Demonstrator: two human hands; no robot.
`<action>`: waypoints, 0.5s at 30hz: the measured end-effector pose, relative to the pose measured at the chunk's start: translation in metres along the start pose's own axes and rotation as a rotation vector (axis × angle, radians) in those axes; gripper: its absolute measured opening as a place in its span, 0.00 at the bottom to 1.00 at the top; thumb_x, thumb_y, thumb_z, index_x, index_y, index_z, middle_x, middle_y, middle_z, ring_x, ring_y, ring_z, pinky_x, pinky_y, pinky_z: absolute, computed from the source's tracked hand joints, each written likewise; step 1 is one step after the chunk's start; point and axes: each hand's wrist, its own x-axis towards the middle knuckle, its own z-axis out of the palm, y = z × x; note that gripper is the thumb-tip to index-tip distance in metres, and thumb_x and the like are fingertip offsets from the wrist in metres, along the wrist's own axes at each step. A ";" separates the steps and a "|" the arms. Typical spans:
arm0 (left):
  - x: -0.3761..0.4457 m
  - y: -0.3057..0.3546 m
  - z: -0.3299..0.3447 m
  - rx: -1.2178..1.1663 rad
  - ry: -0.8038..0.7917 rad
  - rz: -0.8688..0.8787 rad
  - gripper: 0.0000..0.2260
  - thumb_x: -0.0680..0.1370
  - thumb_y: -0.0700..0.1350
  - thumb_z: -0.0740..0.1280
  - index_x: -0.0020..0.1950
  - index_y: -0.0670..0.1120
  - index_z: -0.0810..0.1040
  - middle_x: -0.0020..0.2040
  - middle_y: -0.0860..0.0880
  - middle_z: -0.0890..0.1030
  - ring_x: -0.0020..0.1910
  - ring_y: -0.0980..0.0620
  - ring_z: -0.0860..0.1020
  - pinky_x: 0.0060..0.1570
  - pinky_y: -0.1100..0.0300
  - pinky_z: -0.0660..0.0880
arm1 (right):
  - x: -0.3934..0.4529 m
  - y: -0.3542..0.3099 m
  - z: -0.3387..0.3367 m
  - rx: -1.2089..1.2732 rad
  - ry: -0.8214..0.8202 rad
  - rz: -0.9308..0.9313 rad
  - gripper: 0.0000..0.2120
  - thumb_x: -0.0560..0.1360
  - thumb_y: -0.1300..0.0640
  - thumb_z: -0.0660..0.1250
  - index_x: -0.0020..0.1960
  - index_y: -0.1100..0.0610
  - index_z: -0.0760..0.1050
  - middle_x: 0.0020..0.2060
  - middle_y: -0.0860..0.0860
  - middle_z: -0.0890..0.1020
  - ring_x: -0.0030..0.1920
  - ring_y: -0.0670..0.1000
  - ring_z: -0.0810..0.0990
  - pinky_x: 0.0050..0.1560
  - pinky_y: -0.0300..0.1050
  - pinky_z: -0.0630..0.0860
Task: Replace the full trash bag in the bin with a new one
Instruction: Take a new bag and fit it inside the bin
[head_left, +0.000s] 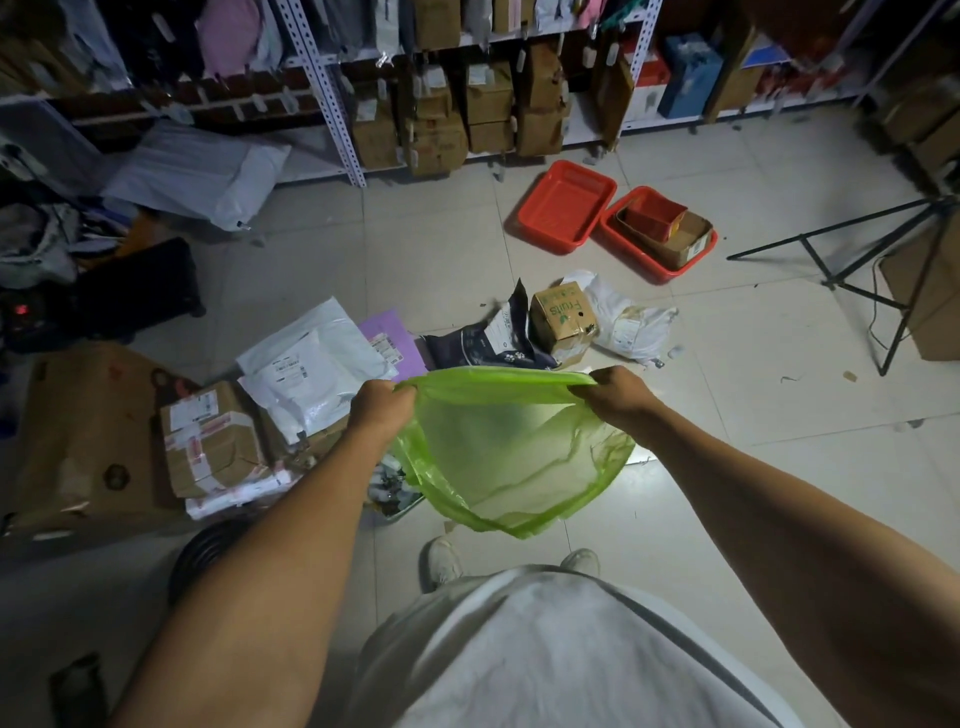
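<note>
Both the left hand (382, 402) and the right hand (615, 391) are gripping the thin translucent green plastic bag (511, 457) by its rim, fingers curled round it, holding its mouth stretched above the tiled floor (727, 441).

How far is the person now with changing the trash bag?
In hand: the left hand and the right hand grip the green bag at its top edge and hold it open above the floor. Left: fitting it into a bin; no bin shows clearly. Whether the full bag is already out cannot be told.

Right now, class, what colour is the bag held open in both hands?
Light green, translucent bag, shown in the head view.
</note>
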 end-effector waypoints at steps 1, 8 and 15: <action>0.001 0.002 0.004 -0.104 -0.025 -0.045 0.13 0.74 0.48 0.64 0.47 0.39 0.81 0.46 0.38 0.83 0.47 0.39 0.82 0.45 0.52 0.77 | -0.001 0.001 0.001 0.133 -0.023 0.029 0.13 0.77 0.54 0.65 0.34 0.54 0.73 0.32 0.52 0.74 0.34 0.52 0.71 0.34 0.43 0.66; 0.011 0.006 0.027 -0.296 -0.146 -0.157 0.29 0.67 0.58 0.71 0.60 0.40 0.75 0.54 0.40 0.82 0.52 0.39 0.82 0.54 0.40 0.79 | 0.003 0.004 0.017 0.467 -0.057 0.142 0.07 0.76 0.59 0.65 0.50 0.63 0.77 0.37 0.56 0.76 0.35 0.55 0.75 0.34 0.44 0.71; 0.017 0.002 0.060 -0.170 -0.203 -0.030 0.10 0.68 0.48 0.74 0.47 0.47 0.80 0.42 0.45 0.85 0.38 0.44 0.85 0.43 0.41 0.82 | 0.019 0.006 0.037 0.492 -0.064 0.175 0.10 0.69 0.61 0.66 0.49 0.63 0.76 0.39 0.59 0.79 0.37 0.56 0.78 0.37 0.48 0.75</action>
